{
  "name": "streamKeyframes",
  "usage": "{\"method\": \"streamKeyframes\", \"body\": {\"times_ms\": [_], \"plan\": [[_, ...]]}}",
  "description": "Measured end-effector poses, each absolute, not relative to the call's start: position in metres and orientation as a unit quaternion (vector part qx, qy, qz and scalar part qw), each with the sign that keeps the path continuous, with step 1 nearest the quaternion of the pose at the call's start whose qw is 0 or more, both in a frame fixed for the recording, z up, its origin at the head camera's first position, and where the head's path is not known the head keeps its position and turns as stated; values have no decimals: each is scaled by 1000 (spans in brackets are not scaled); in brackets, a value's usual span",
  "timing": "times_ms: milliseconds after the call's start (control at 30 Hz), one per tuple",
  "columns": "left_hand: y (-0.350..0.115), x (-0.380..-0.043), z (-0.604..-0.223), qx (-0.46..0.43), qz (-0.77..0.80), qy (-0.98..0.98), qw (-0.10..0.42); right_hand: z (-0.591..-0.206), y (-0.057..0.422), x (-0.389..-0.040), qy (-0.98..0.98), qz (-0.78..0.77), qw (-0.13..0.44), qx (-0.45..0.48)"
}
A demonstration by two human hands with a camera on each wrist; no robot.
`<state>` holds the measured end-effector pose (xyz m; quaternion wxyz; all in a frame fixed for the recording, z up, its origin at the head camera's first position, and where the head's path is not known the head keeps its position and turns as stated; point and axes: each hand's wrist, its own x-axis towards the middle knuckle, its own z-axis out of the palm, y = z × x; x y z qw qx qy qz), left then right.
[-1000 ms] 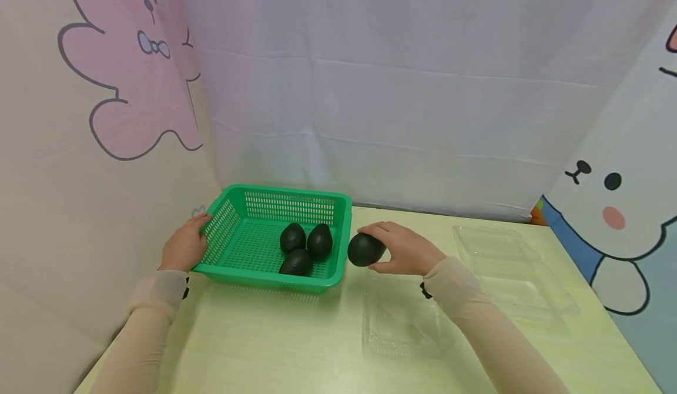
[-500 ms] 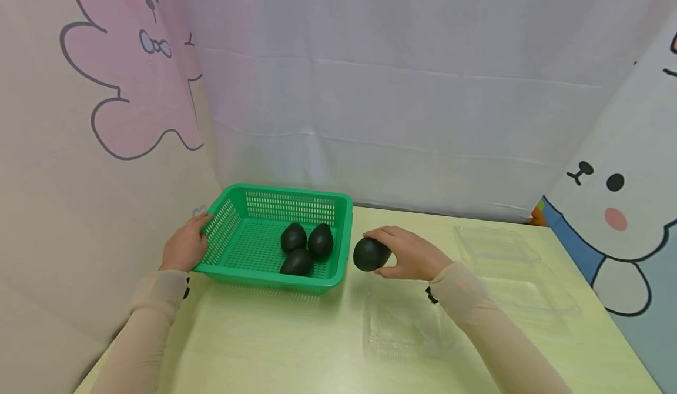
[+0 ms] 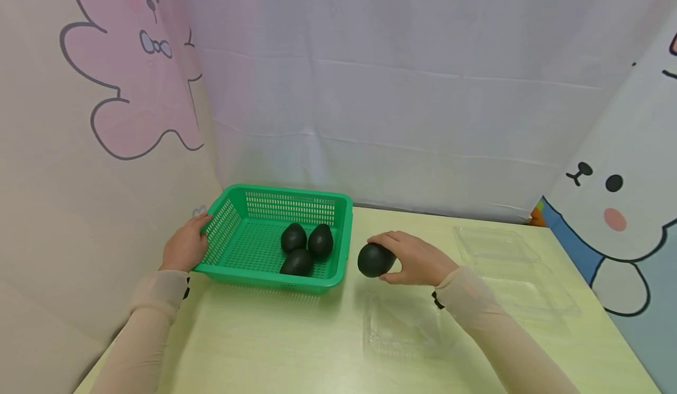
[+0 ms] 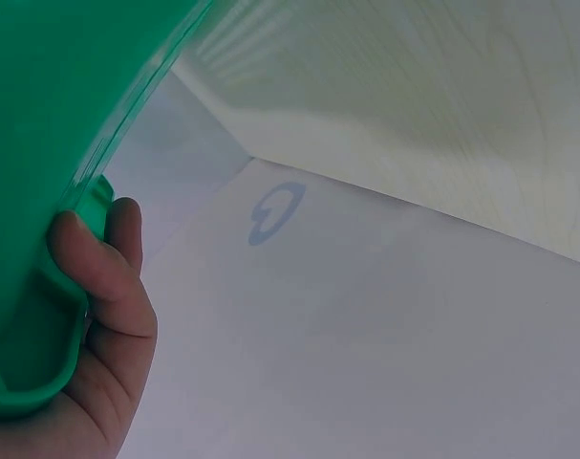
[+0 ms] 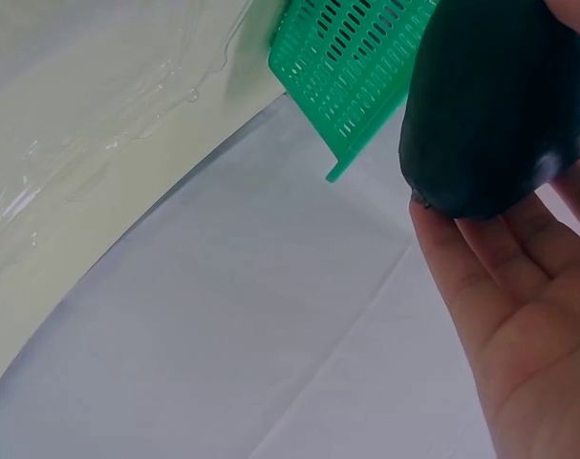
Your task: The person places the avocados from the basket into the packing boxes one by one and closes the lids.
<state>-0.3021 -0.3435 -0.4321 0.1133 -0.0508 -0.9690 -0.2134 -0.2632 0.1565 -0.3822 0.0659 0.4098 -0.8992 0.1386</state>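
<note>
When looking just right of the rectangular green plastic basket with slotted walls (image 3: 254, 277), can see one near-black, egg-shaped fruit (image 3: 376, 260) in the grasp of the right hand (image 3: 418, 259), with thumb beneath and fingers curved over the top. Seems held clear of the pale, wood-grained desk (image 3: 264, 347), with a rounded end toward the basket and long axis apparently running back toward the palm; cannot be sure, with the other end hidden. Would judge as the deciding relation the lie of the clear, thin plastic tray (image 3: 402, 329): right of the basket and closer to the person, lower than the grasped fruit, with the right hand plainly the nearer one. Can find the left hand (image 3: 185, 244) at the basket's left end, gripping the rim between thumb and fingers.

Inside the basket, in its right half, can count three similar dark, rounded fruits (image 3: 320, 241), clustered together and dull-skinned. Farther right of the basket, can make out more clear plastic trays (image 3: 497, 246), shallow and glossy, but cannot tell how many pieces. Behind the basket, notice a creased white cloth backdrop (image 3: 396, 117).
</note>
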Motion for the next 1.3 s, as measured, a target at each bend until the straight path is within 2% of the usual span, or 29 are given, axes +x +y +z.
{"method": "streamKeyframes", "body": {"times_ms": [1300], "plan": [[-343, -301, -429, -47, -216, -970, 105, -384, 169, -241, -901, 112, 57, 416]]}}
